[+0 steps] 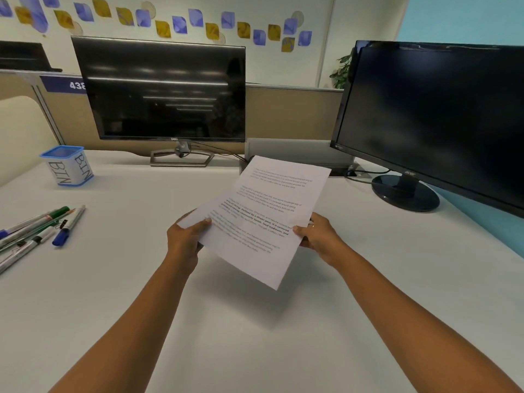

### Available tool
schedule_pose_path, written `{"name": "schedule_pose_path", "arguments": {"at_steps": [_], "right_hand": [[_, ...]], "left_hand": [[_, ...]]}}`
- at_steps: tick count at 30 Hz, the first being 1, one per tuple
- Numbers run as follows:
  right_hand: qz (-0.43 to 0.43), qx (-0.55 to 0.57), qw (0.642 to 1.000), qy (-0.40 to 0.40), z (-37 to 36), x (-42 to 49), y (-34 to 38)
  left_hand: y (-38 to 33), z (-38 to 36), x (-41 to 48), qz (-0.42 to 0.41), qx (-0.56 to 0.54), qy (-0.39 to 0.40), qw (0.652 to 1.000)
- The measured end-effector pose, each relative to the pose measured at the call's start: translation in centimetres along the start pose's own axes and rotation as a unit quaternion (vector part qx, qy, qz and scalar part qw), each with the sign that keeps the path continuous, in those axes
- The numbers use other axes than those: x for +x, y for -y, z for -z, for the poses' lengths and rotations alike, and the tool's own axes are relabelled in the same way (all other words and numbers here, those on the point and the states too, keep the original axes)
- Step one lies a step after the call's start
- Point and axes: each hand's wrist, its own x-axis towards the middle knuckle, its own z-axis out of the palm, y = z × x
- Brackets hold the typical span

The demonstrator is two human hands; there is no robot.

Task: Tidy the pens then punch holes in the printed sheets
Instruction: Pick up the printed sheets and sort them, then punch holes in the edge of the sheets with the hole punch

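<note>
Printed sheets (263,211) with black text hang tilted above the middle of the white desk (255,336). My left hand (184,236) grips their left edge, thumb on top. My right hand (317,236) grips the right edge. Several pens and markers (37,231) lie loose in a rough bundle at the desk's left edge, among them a green-capped one and a blue-capped one. No hole punch is in view.
A blue-rimmed cup marked BIN (68,165) stands at the back left. A Dell monitor (167,89) stands behind the sheets and an Acer monitor (436,117) at the right, its round base (405,194) on the desk. Cables (360,177) run along a grey tray.
</note>
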Motion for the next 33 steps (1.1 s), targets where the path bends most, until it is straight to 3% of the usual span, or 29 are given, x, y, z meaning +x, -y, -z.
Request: {"name": "schedule_pose_path", "arguments": {"at_steps": [6, 10, 15, 24, 30, 33], "right_hand": [[-0.007, -0.077, 0.997, 0.005, 2.5, 0.4, 0.6], [0.006, -0.089, 0.995, -0.054, 3.2, 1.1, 0.2], [0.014, -0.077, 0.986, -0.149, 3.5, 1.7, -1.1], [0.000, -0.021, 0.975, -0.222, 5.1, 1.9, -3.5], [-0.017, -0.004, 0.969, -0.245, 5.6, 2.1, -4.8], [-0.012, -0.021, 0.967, -0.255, 5.7, 2.2, -5.4]], "left_hand": [[-0.2, 0.8, 0.3, 0.059, 0.154, 0.087, 0.982], [0.4, -0.3, 0.1, 0.076, 0.236, 0.152, 0.957], [1.0, -1.0, 0.6, 0.062, 0.252, 0.154, 0.953], [0.3, -0.7, 2.3, 0.038, 0.316, 0.154, 0.935], [-0.9, -2.8, 5.3, -0.037, 0.456, 0.150, 0.877], [-1.4, -4.3, 7.0, -0.102, 0.579, 0.156, 0.794]]}}
